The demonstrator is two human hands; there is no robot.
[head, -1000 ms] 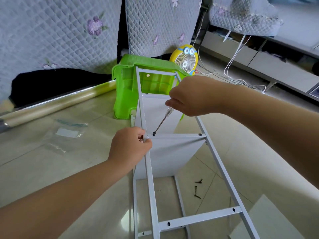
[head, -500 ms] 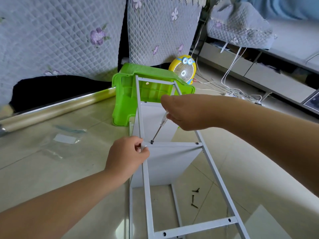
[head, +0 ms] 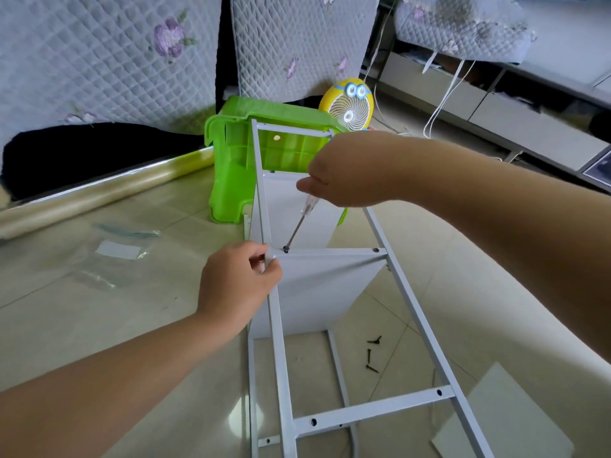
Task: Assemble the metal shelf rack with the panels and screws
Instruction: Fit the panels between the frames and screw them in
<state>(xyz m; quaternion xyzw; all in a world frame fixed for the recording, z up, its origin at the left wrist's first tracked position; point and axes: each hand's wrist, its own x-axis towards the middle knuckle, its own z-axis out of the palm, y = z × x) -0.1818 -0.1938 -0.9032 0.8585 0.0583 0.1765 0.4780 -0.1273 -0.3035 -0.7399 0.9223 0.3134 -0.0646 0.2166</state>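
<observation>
Hands are working on the metal rack frame (head: 373,409) lying on the floor. The right hand (head: 344,173) is gripping a screwdriver (head: 299,223), its tip still sitting in the screw (head: 286,249) at the crossbar's (head: 330,252) left end. The left hand (head: 238,285) is pinching that joint. Little has shifted, so tightening is probably continuing.

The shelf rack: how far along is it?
Done: one panel sits in the frame, a screw at its crossbar's right end. Now: the right hand holds a screwdriver on the left screw; the left hand grips the upright. Left: the lower crossbar has empty holes; a spare panel and loose screws lie on the floor.
</observation>
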